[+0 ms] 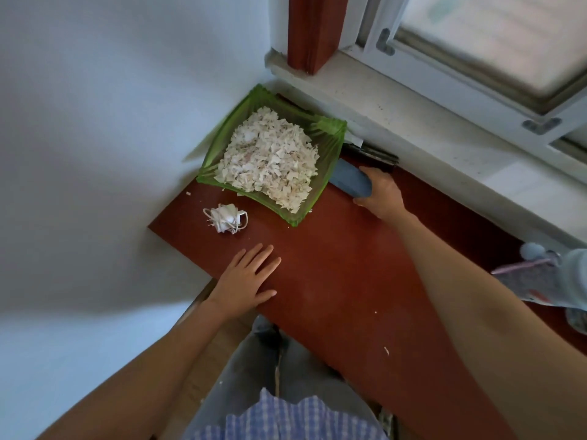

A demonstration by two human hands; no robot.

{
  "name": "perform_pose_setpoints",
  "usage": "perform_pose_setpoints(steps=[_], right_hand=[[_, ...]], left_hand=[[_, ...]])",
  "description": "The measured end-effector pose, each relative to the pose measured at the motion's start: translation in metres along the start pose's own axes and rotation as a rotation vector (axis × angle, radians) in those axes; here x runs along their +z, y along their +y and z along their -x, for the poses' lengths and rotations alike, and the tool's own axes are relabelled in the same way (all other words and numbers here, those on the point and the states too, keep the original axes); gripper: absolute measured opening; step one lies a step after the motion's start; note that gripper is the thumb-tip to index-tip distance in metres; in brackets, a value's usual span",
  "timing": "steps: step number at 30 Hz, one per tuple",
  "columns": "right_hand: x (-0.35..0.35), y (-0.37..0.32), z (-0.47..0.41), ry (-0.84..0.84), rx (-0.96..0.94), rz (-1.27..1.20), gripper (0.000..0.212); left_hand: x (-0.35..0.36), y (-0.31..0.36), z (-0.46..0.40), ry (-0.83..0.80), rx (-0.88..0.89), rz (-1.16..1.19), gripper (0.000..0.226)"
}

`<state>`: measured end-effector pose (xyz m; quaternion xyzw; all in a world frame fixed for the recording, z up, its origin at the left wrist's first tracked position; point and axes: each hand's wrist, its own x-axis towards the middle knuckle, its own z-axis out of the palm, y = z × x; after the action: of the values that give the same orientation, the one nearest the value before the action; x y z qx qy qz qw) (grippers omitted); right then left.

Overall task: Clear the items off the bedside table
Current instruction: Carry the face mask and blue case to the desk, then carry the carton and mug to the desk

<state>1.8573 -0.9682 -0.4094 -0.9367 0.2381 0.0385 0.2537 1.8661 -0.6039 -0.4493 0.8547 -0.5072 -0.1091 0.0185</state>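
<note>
The red-brown bedside table fills the middle of the view. At its far corner stands a green-lined bin heaped with shredded white paper. A crumpled white face mask lies on the table, in front of the bin's left side. My left hand rests flat on the table's near edge, fingers apart, holding nothing. My right hand grips a blue-grey oblong case just right of the bin. A dark, narrow object lies behind the case against the window ledge.
White walls close the left side. A stone window ledge and a window frame run along the right. A red wooden post stands behind the bin. A plush toy lies at the right edge. Small paper scraps dot the table.
</note>
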Motion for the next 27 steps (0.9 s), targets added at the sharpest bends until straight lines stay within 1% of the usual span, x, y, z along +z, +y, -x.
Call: perform_pose_setpoints(steps=[8, 11, 13, 17, 20, 24, 27], right_hand=[[-0.004, 0.003, 0.004, -0.020, 0.001, -0.056, 0.081], [-0.005, 0.003, 0.023, 0.069, -0.045, -0.062, 0.066], [-0.003, 0.003, 0.041, 0.135, -0.020, -0.052, 0.059], [0.012, 0.001, 0.099, 0.192, 0.027, 0.011, 0.056], [0.031, -0.004, 0.150, 0.186, 0.105, 0.032, 0.054], [0.062, -0.015, 0.215, 0.239, 0.290, 0.011, 0.049], [0.081, -0.029, 0.259, 0.282, 0.393, -0.008, 0.045]], left_hand=[[-0.001, 0.000, 0.001, -0.018, -0.007, -0.006, 0.066], [-0.003, 0.001, 0.000, -0.041, -0.002, 0.009, 0.066], [-0.005, 0.001, 0.001, -0.055, -0.004, 0.023, 0.066], [-0.007, 0.003, 0.000, -0.057, -0.006, 0.025, 0.066], [-0.007, 0.005, -0.002, -0.043, -0.002, 0.029, 0.064], [-0.006, 0.007, -0.004, 0.035, 0.018, 0.025, 0.055], [-0.001, 0.011, -0.003, 0.097, 0.120, 0.017, 0.048]])
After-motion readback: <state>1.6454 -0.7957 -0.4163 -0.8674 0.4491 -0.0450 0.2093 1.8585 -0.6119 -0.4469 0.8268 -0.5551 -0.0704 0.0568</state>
